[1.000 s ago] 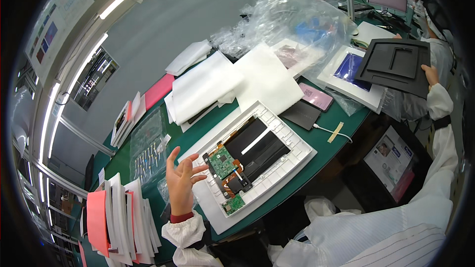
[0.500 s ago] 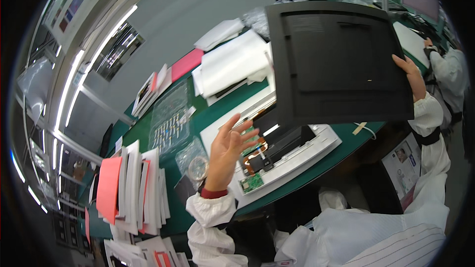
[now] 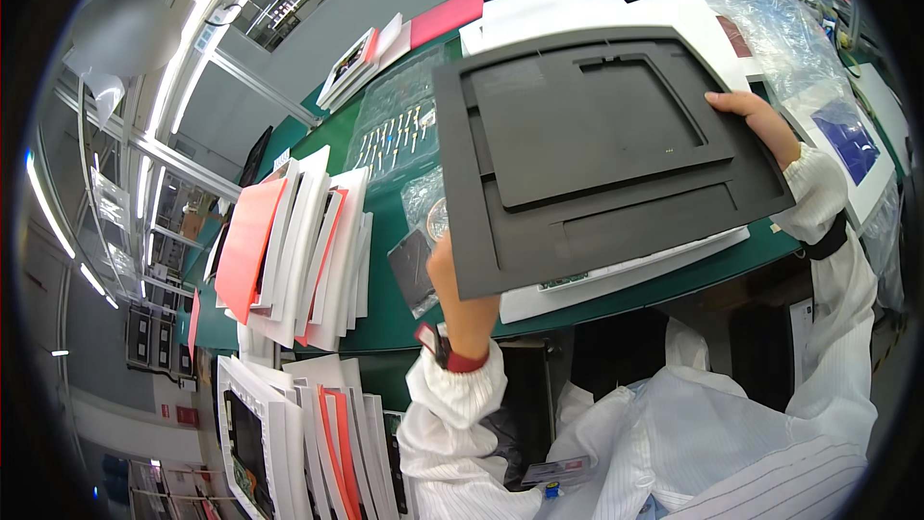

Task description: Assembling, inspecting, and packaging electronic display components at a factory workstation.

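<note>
**Black panel gripped above the near side of the green table**

Nearest us, the panel: broad, matte, four-cornered, tilted, its stepped side turned to the camera. We see a large raised rectangle inside a wide border, an angled slot cut into the upper right of that rectangle, and a long shallow recess below it. A few tiny light marks show near the slot.

Right hand grips the panel's right edge, thumb on the front face. Left hand is up against the lower left corner; its fingers are hidden behind the panel, so we cannot tell how far they close.

Under the panel, along the table's near edge, we see just a strip of a white housing with a sliver of green board; the rest is covered.

Left of it, near the same edge, lies a dark flat pouch. Just beyond, a clear bag with a round coil in it. Toward the table's left end leans a stack of white frames, coral sheets between.

Farther in, a clear tray carries rows of slim small parts, pale-tipped. By the far edge, a pink sheet; beside it, white sheets.
</note>
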The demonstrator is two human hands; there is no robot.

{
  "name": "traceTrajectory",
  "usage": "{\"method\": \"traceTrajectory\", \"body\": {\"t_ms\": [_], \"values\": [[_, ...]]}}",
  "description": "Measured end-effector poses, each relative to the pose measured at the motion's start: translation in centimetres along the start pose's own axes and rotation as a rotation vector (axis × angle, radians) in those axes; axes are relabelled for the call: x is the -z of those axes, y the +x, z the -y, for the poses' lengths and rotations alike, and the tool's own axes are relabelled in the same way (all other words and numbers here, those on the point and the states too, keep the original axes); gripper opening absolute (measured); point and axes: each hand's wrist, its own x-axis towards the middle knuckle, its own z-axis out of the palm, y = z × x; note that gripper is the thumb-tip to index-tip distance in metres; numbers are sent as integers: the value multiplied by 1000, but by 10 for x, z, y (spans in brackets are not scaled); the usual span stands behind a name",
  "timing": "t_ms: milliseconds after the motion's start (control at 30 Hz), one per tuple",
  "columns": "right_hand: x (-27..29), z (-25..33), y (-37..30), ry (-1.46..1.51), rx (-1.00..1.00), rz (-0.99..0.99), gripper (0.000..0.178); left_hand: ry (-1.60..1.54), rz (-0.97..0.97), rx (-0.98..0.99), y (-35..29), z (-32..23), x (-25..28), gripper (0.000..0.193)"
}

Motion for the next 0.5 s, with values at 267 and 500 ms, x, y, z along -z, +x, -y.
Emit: {"method": "traceTrajectory", "body": {"t_ms": [267,500], "values": [[61,-60,62,-295,-167,-58,34,-689,318,885,-56,-33,-22,24],[78,-73,78,-417,-102,-106,37,-718,408,913,-69,-32,-32,26]]}}
